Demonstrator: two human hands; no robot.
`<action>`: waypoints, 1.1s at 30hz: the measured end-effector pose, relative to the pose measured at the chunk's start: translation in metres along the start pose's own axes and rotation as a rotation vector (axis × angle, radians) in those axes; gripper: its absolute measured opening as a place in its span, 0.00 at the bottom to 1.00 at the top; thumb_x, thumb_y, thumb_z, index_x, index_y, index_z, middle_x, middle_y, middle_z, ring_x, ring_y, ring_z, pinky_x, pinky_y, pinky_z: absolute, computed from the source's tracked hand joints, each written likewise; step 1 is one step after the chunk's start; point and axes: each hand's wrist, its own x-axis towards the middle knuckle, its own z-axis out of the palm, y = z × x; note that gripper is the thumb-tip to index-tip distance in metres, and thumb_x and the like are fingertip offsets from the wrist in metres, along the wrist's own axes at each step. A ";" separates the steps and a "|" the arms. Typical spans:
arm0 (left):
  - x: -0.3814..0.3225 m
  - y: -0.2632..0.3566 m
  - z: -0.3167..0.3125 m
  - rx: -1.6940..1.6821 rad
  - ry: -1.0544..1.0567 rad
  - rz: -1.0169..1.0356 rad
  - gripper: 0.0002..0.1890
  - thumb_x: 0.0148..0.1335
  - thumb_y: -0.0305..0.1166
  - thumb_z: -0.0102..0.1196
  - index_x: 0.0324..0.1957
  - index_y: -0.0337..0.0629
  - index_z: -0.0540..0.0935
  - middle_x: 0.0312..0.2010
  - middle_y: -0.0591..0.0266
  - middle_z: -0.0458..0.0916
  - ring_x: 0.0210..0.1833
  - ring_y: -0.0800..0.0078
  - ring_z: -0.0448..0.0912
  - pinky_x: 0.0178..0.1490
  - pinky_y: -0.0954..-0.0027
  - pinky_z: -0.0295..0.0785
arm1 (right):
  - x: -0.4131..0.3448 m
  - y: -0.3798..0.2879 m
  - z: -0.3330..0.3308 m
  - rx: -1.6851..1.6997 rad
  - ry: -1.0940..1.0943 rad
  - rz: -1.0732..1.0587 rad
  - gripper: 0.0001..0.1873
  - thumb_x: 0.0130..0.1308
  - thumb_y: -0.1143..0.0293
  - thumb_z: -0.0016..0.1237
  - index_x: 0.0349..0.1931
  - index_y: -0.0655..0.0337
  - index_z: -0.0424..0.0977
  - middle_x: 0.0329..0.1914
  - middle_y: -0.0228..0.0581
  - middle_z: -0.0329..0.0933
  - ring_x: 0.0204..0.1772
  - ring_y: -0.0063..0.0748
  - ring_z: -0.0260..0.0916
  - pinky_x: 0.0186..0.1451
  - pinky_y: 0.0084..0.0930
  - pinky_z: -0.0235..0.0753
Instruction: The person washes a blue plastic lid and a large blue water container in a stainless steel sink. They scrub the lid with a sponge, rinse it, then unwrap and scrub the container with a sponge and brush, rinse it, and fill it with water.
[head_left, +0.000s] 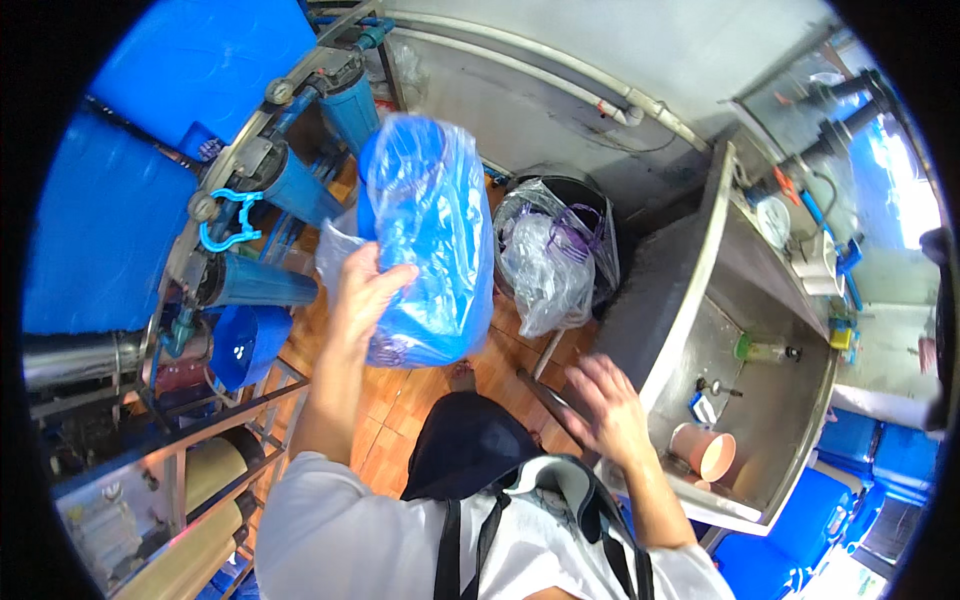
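My left hand (367, 289) grips a large blue plastic container (435, 247) wrapped in a clear plastic bag, its thumb across the near side. The wrapped container is held up over the tiled floor, in front of me. My right hand (604, 401) is beside the metal sink's near left rim, fingers apart and slightly blurred, with nothing seen in it. Beyond it, against the wall, stands a black bin (555, 187) lined with clear plastic and filled with crumpled clear bags (547, 262) and some purple plastic.
Blue water filter housings (289, 184) and a metal frame line my left side, with large blue tanks (90, 217) behind. A deep stainless steel sink (675, 337) at my right holds an orange-pink plastic container (701, 451) and a bottle. Pipes (517, 64) run along the wall.
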 end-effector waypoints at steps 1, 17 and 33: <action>-0.028 0.029 0.004 -0.018 -0.027 0.030 0.15 0.53 0.20 0.59 0.45 0.34 0.78 0.32 0.65 0.81 0.31 0.81 0.76 0.36 0.77 0.71 | -0.002 -0.001 -0.001 -0.013 0.007 -0.009 0.33 0.48 0.65 0.60 0.58 0.58 0.68 0.62 0.51 0.64 0.65 0.55 0.60 0.64 0.43 0.65; -0.334 0.219 0.183 -0.170 0.113 0.757 0.26 0.47 0.25 0.56 0.51 0.23 0.73 0.37 0.49 0.81 0.34 0.73 0.80 0.42 0.76 0.76 | -0.138 -0.036 -0.091 0.094 0.999 -0.302 0.67 0.27 0.67 0.75 0.73 0.49 0.47 0.75 0.70 0.28 0.75 0.75 0.31 0.72 0.62 0.43; -0.142 0.004 0.508 0.595 -0.403 0.458 0.20 0.35 0.45 0.64 0.26 0.36 0.84 0.27 0.45 0.83 0.34 0.50 0.82 0.41 0.58 0.76 | -0.334 0.140 -0.073 0.184 0.626 0.627 0.39 0.45 0.66 0.66 0.60 0.61 0.68 0.63 0.55 0.68 0.69 0.53 0.60 0.67 0.36 0.63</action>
